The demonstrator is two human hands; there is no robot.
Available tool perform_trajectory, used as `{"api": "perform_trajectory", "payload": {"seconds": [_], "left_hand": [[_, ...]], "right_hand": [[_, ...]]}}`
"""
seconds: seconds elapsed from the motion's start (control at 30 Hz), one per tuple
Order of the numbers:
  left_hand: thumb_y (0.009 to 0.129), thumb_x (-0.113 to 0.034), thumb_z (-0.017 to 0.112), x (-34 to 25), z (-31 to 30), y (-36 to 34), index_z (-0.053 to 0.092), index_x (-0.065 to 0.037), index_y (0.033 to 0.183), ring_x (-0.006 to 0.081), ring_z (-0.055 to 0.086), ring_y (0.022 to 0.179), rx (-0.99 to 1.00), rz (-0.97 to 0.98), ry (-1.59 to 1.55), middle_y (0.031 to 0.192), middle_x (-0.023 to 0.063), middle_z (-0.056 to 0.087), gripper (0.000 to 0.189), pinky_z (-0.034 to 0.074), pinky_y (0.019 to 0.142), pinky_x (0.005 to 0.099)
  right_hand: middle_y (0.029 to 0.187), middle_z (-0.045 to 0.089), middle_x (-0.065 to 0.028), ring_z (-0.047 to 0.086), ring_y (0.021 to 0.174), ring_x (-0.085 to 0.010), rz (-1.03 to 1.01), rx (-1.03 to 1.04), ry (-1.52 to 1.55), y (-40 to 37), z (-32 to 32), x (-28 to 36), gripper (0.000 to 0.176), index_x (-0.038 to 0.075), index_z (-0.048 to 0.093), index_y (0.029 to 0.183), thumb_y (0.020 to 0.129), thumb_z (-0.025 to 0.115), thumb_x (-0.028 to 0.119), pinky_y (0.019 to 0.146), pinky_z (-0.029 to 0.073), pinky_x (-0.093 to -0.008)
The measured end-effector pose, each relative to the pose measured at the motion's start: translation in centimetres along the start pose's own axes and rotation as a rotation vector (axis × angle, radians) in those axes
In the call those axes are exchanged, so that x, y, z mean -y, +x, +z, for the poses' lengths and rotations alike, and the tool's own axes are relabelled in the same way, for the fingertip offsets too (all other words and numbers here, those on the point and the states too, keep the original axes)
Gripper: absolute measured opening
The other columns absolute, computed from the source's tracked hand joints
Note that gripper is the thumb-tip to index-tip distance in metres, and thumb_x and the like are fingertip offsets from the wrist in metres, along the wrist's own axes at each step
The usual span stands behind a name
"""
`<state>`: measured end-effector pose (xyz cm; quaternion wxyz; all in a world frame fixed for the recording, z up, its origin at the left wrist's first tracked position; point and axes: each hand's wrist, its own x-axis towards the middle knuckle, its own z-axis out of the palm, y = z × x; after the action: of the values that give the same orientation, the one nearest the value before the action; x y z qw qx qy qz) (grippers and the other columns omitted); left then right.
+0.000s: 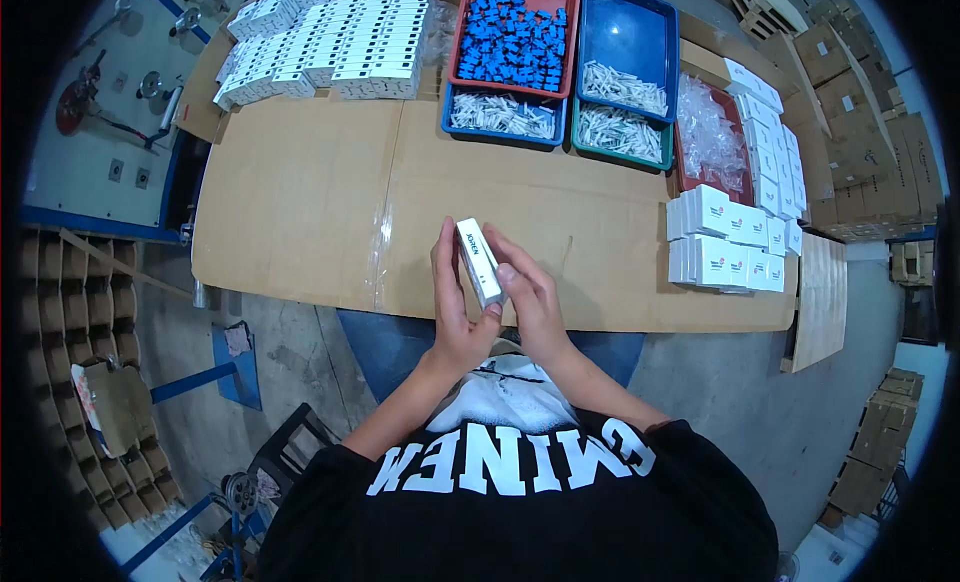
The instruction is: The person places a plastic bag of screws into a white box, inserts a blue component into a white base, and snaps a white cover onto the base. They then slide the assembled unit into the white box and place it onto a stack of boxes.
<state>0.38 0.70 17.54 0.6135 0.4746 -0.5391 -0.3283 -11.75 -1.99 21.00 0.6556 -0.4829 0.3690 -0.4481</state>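
Note:
Between my two hands, above the front part of the cardboard-covered table, is a small white box with dark print on its narrow side. My left hand holds its left side, with the thumb at the lower end. My right hand is closed round the right side, fingers bent along it. The box is tilted, its upper end leaning left.
Rows of white boxes stand at the back left. Behind my hands are a red tray of blue parts, blue and green trays of white pieces, and a red tray of plastic bags. White boxes are stacked at right.

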Motion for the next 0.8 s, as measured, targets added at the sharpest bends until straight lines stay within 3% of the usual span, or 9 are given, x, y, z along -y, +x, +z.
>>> {"api": "perform_trajectory", "payload": {"seconds": [0.03,0.13,0.23,0.27,0.37,0.4,0.53,0.6,0.8], "left_hand": [[0.094,-0.044,0.064,0.1,-0.1,0.1,0.012,0.006,0.163,0.0338,0.039,0.144,-0.001,-0.001,0.0,0.157,0.0255,0.032,0.1,0.031,0.12,0.0449],[0.096,-0.071,0.047,-0.8,0.0,0.5,0.014,0.006,0.163,0.0331,0.037,0.143,0.009,-0.014,0.022,0.155,0.0238,0.035,0.108,0.029,0.119,0.0457],[0.092,-0.082,0.043,-0.2,-0.1,0.3,0.015,0.005,0.163,0.0324,0.04,0.139,-0.016,0.009,0.191,0.15,0.0233,0.038,0.115,0.032,0.116,0.0466],[0.087,-0.092,0.038,-0.1,0.3,0.4,0.026,0.006,0.159,0.033,0.047,0.133,-0.071,0.016,0.16,0.144,0.0228,0.044,0.122,0.038,0.111,0.0464],[0.088,-0.089,0.042,0.1,-0.5,1.0,0.04,0.011,0.149,0.0394,0.055,0.124,-0.078,0.083,0.197,0.135,0.0275,0.051,0.116,0.046,0.104,0.048],[0.091,-0.086,0.043,-0.3,-0.4,1.3,0.048,0.013,0.141,0.0398,0.059,0.119,-0.113,0.124,0.232,0.131,0.028,0.054,0.111,0.049,0.1,0.0476],[0.094,-0.08,0.045,-0.5,-0.4,0.8,0.047,0.013,0.141,0.0402,0.059,0.12,-0.124,0.109,0.234,0.133,0.0289,0.054,0.104,0.049,0.101,0.0477],[0.098,-0.071,0.045,-0.4,-0.2,0.6,0.048,0.014,0.14,0.0408,0.059,0.12,-0.156,0.127,0.223,0.132,0.0297,0.055,0.095,0.049,0.101,0.0477],[0.099,-0.063,0.043,-0.6,-0.1,0.6,0.05,0.014,0.136,0.0417,0.059,0.119,-0.201,0.197,0.232,0.128,0.0297,0.058,0.086,0.049,0.102,0.0484]], "right_hand": [[0.15,0.053,-0.0186,0.053,0.137,-0.0238,0.126,0.03,0.05,0.0,0.0,-0.1,0.053,-0.006,0.042,0.153,0.106,0.053,0.015,0.115,0.039,-0.0364],[0.145,0.057,-0.0174,0.055,0.133,-0.0236,0.268,-0.012,0.178,-0.1,1.3,0.5,0.049,-0.006,0.046,0.149,0.104,0.055,0.013,0.113,0.041,-0.036],[0.14,0.06,-0.0164,0.057,0.13,-0.0225,0.214,-0.076,0.171,-0.5,2.6,0.2,0.044,-0.005,0.05,0.145,0.104,0.055,0.012,0.111,0.043,-0.0351],[0.139,0.061,-0.0156,0.059,0.125,-0.0195,0.211,-0.122,0.188,-0.5,3.0,0.3,0.045,-0.005,0.049,0.146,0.106,0.058,0.015,0.106,0.047,-0.0327],[0.134,0.064,-0.0141,0.063,0.116,-0.0165,0.314,-0.099,0.131,-0.3,3.1,1.4,0.047,-0.005,0.05,0.146,0.108,0.06,0.022,0.098,0.051,-0.0291],[0.125,0.068,-0.011,0.065,0.106,-0.0136,0.207,-0.117,0.094,-0.4,3.3,0.6,0.046,-0.006,0.056,0.141,0.109,0.06,0.027,0.09,0.054,-0.0276],[0.116,0.069,-0.0083,0.062,0.102,-0.0111,0.225,-0.097,0.064,-1.3,3.1,0.0,0.044,-0.006,0.06,0.137,0.11,0.057,0.029,0.088,0.053,-0.0264],[0.099,0.068,-0.0027,0.061,0.087,-0.0075,0.147,-0.058,-0.074,-1.5,2.9,-0.5,0.048,-0.004,0.064,0.13,0.113,0.048,0.037,0.078,0.051,-0.0244],[0.09,0.067,-0.0018,0.06,0.08,-0.0072,0.079,-0.069,-0.093,-1.9,3.5,0.9,0.05,-0.005,0.067,0.118,0.115,0.041,0.037,0.072,0.05,-0.0257]]}}
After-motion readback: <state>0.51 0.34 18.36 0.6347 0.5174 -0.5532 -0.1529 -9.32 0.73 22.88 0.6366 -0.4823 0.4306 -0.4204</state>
